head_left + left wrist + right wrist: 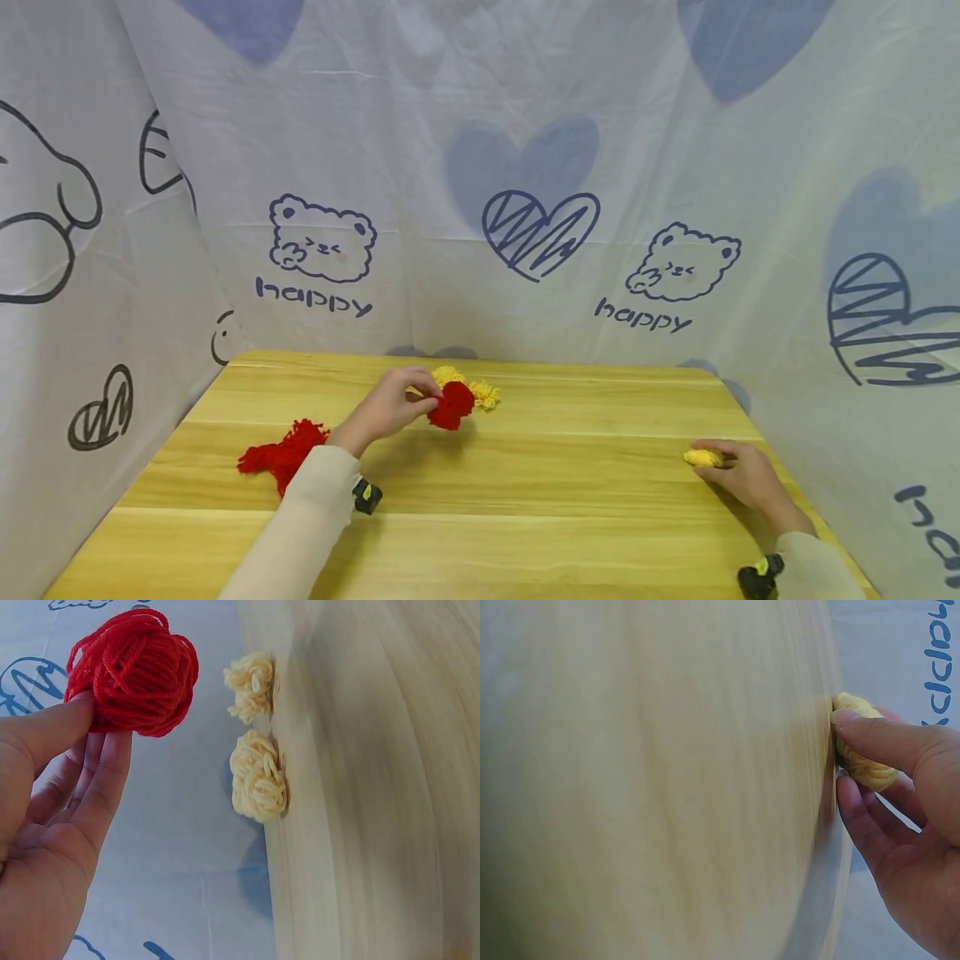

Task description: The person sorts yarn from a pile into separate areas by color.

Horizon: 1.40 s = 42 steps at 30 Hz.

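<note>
My left hand pinches a ball of red yarn between thumb and fingers, raised over the far middle of the table. In the left wrist view the wound strands of this red yarn ball show clearly. Behind it on the table lie two clumps of yellow yarn, one rounder and the other looser. Over at the right side, my right hand grips a small ball of yellow yarn close to the tabletop. Thumb and fingers wrap that yellow ball in the right wrist view.
A loose tangle of red yarn lies on the left of the wooden table, partly behind my left sleeve. White printed cloth hangs along the back and both sides of the table.
</note>
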### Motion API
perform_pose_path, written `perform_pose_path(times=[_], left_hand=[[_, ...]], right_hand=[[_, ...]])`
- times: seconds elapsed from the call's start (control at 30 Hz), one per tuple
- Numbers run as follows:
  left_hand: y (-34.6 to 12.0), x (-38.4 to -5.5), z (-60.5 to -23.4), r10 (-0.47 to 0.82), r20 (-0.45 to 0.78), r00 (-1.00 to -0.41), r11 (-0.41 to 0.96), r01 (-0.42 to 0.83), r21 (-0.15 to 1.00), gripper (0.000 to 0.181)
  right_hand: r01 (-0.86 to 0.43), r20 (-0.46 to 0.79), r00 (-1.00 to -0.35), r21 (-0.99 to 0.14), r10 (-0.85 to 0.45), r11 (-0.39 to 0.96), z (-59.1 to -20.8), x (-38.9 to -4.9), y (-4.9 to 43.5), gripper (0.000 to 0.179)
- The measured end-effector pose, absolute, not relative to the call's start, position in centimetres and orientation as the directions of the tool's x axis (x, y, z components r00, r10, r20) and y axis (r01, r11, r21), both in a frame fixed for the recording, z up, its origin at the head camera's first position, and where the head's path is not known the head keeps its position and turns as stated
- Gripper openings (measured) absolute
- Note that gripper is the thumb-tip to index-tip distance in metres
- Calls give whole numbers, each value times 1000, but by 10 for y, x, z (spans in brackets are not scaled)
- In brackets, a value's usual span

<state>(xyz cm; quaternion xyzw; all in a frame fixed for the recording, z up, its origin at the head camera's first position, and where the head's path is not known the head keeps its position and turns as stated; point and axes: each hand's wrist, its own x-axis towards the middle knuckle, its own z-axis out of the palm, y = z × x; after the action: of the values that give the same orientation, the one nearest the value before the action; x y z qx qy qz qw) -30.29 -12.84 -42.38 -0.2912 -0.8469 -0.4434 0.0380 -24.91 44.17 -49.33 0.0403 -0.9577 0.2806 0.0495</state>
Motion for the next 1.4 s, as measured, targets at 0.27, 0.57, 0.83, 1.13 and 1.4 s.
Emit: perform_pose_path(times=[0.27,0.57,0.83,1.13,1.4], left_hand=[[-143,-296,-420,445,333,-831,449,529,721,13],[-162,-292,-419,404,320,-857,480,496,724,15],[-177,-288,-419,391,316,-865,498,487,717,15],[-194,-281,-421,369,317,-873,512,476,715,15],[-205,-271,-425,362,320,-876,526,475,705,15]], right_hand=[[-106,109,-992,-540,-56,835,-493,-249,442,44],[-114,112,-992,-538,-63,835,-492,-248,442,44],[-122,115,-991,-539,-70,833,-491,-247,441,43],[-112,119,-991,-529,-57,841,-492,-248,440,43],[-109,109,-992,-538,-59,836,-492,-248,442,44]])
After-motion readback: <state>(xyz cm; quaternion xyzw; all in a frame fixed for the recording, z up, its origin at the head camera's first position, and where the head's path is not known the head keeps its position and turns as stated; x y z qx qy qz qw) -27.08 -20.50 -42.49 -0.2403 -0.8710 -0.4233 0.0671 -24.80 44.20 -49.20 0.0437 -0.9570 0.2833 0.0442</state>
